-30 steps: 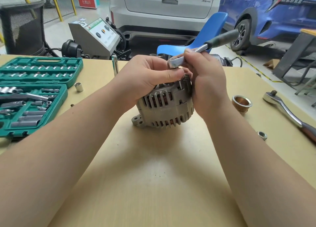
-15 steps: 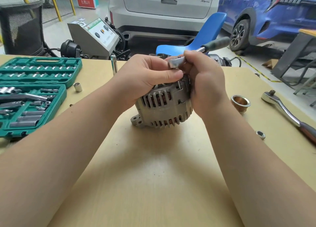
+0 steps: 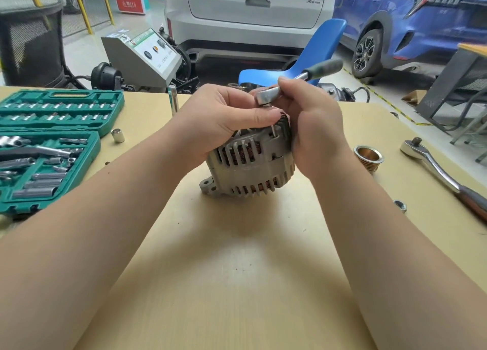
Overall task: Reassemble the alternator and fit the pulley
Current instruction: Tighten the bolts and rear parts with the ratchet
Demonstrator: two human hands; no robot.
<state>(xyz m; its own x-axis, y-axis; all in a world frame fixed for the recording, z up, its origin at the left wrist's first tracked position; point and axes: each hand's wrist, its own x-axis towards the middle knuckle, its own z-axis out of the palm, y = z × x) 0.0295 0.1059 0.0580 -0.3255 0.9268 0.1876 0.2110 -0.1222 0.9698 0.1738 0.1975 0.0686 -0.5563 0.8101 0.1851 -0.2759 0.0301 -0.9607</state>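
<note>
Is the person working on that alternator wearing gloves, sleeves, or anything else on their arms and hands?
No. Both forearms are bare right to the picture's edge, with no sleeve in view. The left hand and right hand are bare too: no gloves, and no rings, watch or wristband that show.

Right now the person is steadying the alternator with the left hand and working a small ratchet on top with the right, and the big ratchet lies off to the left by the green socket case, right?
Not quite. The head view shows the big ratchet lying on the right side of the table, beyond the pulley. The rest holds: left hand steadies the alternator, right hand works the small ratchet.
</note>
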